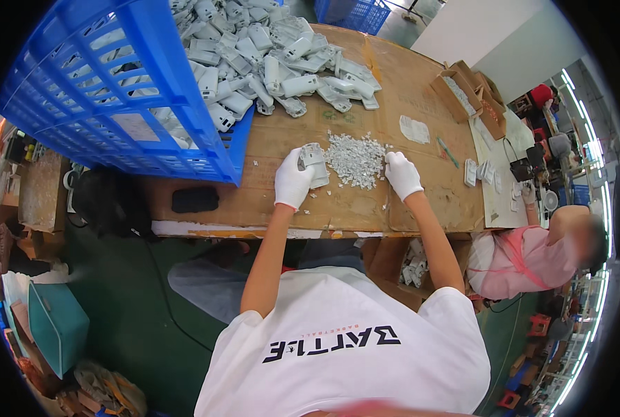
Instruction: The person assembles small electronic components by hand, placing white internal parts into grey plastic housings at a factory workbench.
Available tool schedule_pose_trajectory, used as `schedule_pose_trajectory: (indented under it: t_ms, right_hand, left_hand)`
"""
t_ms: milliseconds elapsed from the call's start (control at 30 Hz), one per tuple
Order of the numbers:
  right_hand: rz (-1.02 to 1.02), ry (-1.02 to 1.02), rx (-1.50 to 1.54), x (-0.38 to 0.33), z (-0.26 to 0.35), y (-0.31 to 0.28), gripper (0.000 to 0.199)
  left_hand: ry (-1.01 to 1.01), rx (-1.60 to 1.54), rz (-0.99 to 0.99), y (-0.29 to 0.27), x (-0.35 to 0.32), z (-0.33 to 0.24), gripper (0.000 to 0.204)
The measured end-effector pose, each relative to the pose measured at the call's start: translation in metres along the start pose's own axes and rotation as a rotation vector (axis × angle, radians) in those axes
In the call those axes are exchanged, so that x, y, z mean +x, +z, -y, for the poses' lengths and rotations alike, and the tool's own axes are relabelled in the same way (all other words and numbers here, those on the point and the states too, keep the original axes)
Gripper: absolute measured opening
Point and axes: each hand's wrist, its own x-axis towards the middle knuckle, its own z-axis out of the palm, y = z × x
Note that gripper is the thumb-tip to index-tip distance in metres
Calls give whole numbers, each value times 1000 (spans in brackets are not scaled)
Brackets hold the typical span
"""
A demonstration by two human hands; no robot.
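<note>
In white gloves, both hands are over the cardboard-covered table (275,149). My left hand (293,184) is closed around the edge of a white plastic housing (315,165), held at the left side of a heap of tiny white parts (356,160). My right hand (403,175) rests at the heap's right edge, its fingers drawn together. Whatever is between those fingertips is too small to make out. Beyond the hands lies a large pile of white plastic housings (282,62), spilling from a tipped blue crate (133,90).
A black pouch (195,199) lies near the front edge. To the right are a scrap of paper (414,129), a green pen-like tool (448,151) and a cardboard box (457,94) of small parts. A person in pink (518,257) sits at the right. A box of white parts (414,267) stands below the table edge.
</note>
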Motion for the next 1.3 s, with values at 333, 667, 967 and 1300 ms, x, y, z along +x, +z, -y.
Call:
schedule_pose_trajectory:
  t_ms: [333, 667, 967, 1300]
  right_hand:
    - [-174, -258, 886, -5, 159, -70, 10]
    - [-315, -297, 731, -5, 203, -59, 12]
    - [-21, 36, 1188, -6, 203, -61, 19]
    - [60, 9, 995, -15, 187, -58, 19]
  left_hand:
    - [94, -10, 15, -9, -22, -36, 40]
    - [213, 125, -150, -32, -38, -62, 31]
    - [311, 214, -117, -43, -44, -61, 27]
    - [354, 225, -89, -39, -52, -65, 27]
